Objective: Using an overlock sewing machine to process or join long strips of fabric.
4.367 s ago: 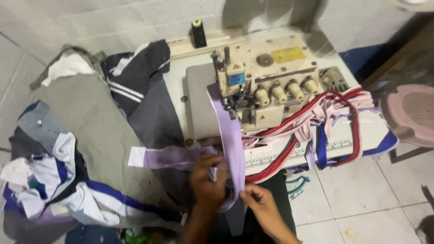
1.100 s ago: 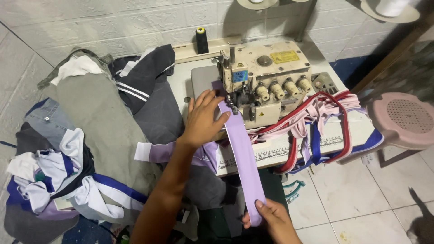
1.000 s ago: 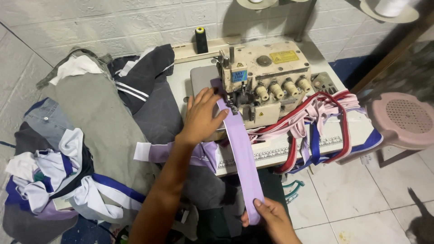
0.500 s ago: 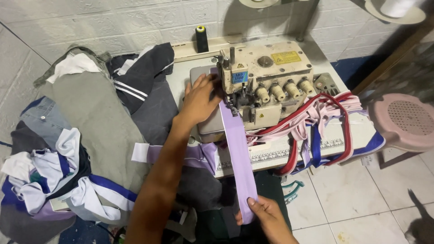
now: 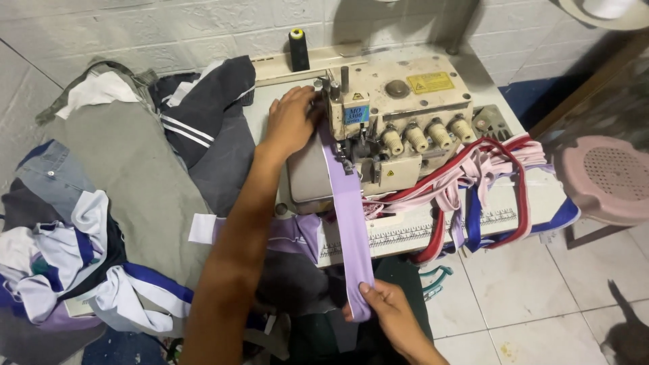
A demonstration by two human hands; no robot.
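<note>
A long lilac fabric strip (image 5: pixel 348 203) runs from the needle area of a cream overlock sewing machine (image 5: pixel 399 111) down toward me. My right hand (image 5: pixel 385 311) pinches the strip's near end below the table edge. Stretched out over the machine bed, my left hand (image 5: pixel 291 120) rests its fingers on the far end of the strip, just left of the machine head. A black thread cone (image 5: pixel 298 49) stands behind the machine.
A heap of grey, navy and white garments (image 5: pixel 108 196) covers the table's left. Red, pink and blue fabric bands (image 5: pixel 473 182) pile at the machine's right. A pink plastic stool (image 5: pixel 605 179) stands on the tiled floor at right. A dark animal (image 5: pixel 625 331) sits bottom right.
My left hand moved from the near table edge up to the machine head, carrying the strip's far end there. My right hand stayed low, keeping the strip stretched.
</note>
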